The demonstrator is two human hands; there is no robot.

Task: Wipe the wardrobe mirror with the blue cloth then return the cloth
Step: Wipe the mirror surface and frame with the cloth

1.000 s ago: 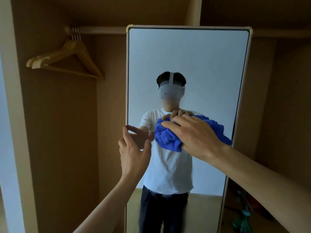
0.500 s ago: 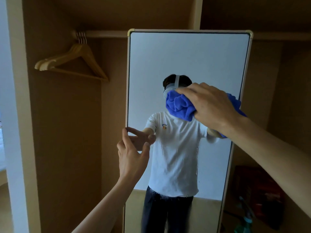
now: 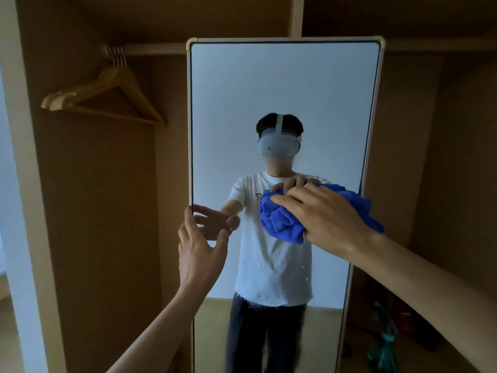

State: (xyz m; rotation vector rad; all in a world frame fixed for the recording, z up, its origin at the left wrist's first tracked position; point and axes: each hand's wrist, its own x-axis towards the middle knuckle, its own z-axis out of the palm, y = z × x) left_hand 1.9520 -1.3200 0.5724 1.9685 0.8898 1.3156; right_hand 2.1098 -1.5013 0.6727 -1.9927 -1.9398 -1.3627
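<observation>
Against wardrobe mirror (image 3: 285,103), right of centre: bunched blue cloth (image 3: 279,222), gripped by right hand (image 3: 328,219), fingers curled over it. At mirror's left edge: left hand (image 3: 200,249), fingers spread, fingertip touching edge.

right hand (image 3: 325,216) presses blue cloth (image 3: 279,222) to mirror (image 3: 282,90) | left hand (image 3: 200,254) at edge

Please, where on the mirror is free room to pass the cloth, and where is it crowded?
Free: the upper part of the mirror, between its top frame and both hands, and the glass beneath them. Crowded: the middle band, where the left hand is at the left frame and the right hand holds the blue cloth near the right frame.
</observation>
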